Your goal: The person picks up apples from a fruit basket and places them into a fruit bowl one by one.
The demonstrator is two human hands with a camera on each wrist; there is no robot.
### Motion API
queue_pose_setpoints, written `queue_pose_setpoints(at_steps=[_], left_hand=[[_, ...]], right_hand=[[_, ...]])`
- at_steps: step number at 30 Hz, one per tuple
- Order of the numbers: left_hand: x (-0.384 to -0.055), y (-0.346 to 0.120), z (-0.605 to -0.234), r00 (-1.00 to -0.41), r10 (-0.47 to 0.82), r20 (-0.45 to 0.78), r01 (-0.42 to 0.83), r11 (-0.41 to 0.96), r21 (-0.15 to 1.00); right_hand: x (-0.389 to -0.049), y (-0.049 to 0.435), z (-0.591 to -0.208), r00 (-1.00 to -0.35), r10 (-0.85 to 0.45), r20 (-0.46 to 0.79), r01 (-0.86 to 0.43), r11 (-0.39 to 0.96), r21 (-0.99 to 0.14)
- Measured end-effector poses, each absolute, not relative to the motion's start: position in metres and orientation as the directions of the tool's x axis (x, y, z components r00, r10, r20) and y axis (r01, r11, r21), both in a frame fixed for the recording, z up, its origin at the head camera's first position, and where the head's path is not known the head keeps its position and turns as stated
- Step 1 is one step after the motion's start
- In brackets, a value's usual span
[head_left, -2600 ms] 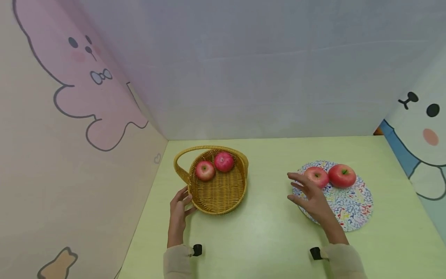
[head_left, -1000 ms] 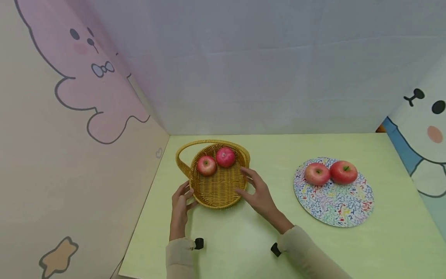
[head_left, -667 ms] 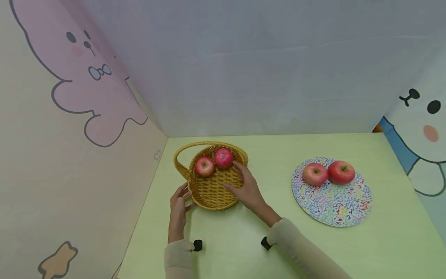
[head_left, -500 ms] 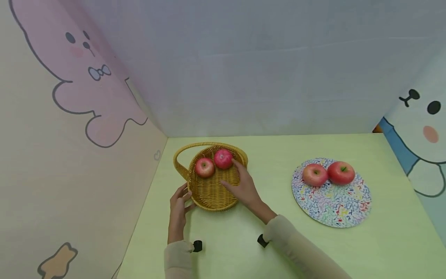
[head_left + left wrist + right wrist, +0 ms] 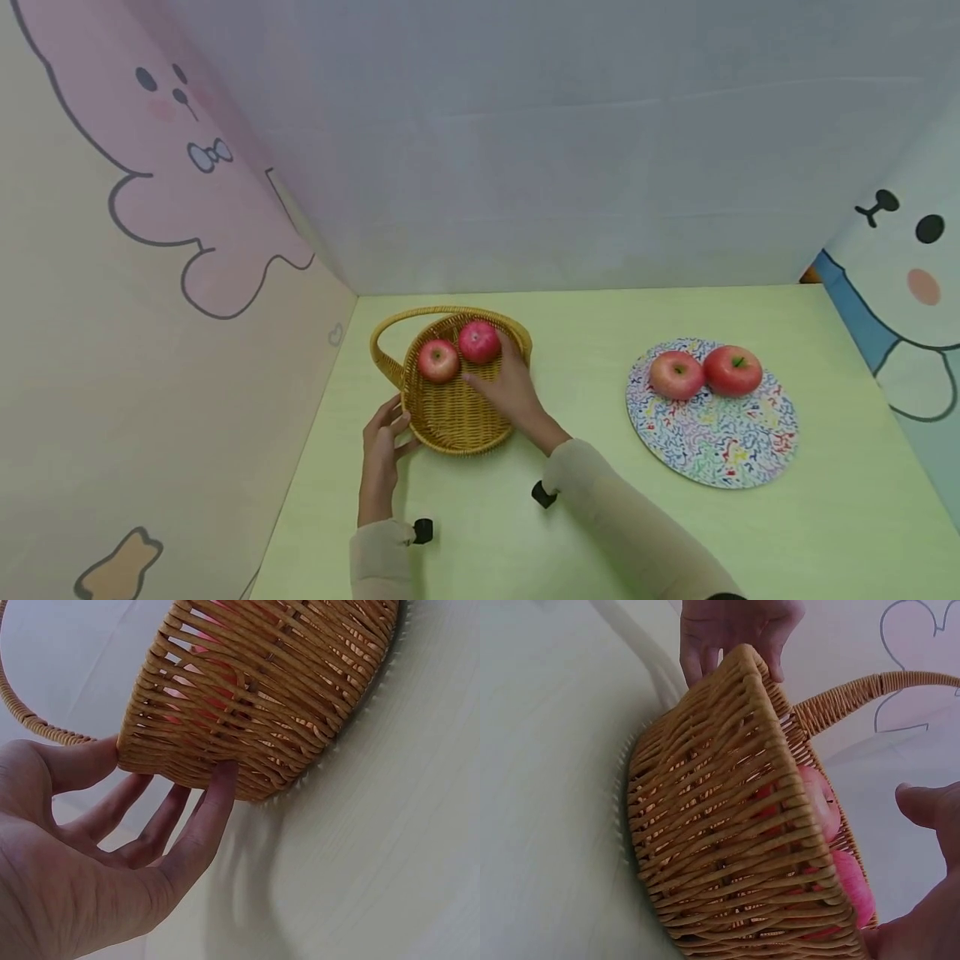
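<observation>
A woven wicker basket with an arched handle stands on the table at left in the head view. Inside it lie a pale-red apple and a deeper pink apple. At its left side my left hand holds the basket, thumb against the rim and fingers against the outer wall. Over the right rim reaches my right hand, thumb and fingers spread apart. Its fingertips are at the right side of the pink apple; in the right wrist view the thumb stands off from both apples.
A round, colour-speckled mat or plate lies at right with a pink-red apple and a red apple side by side. A pale cloth wall rises behind the table, and a printed wall borders it at left.
My right hand has moved left from above the speckled mat to the basket, then further in until its fingers are beside the pink apple. The left hand has stayed at the basket.
</observation>
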State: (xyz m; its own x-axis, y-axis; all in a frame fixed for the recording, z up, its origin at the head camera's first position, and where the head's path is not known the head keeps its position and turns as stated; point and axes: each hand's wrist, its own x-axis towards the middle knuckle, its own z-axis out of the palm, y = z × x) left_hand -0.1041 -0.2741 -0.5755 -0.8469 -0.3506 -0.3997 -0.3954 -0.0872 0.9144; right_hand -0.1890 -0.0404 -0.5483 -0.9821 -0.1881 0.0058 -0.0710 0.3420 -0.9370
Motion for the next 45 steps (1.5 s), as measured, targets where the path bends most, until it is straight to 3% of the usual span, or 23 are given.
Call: queue_pose_setpoints(at_steps=[15, 45], left_hand=[[-0.106, -0.278, -0.577, -0.872, -0.334, -0.357, -0.353, -0.075, 0.932], [-0.098, -0.279, -0.587, -0.879, -0.32, -0.352, -0.353, -0.057, 0.934]], right_hand=[[-0.218, -0.058, -0.555, -0.989, -0.144, -0.042, -0.017, 0.385, -0.923], [-0.228, -0.071, -0.583, -0.997, -0.065, -0.041, 0.013, 0.39, -0.921]])
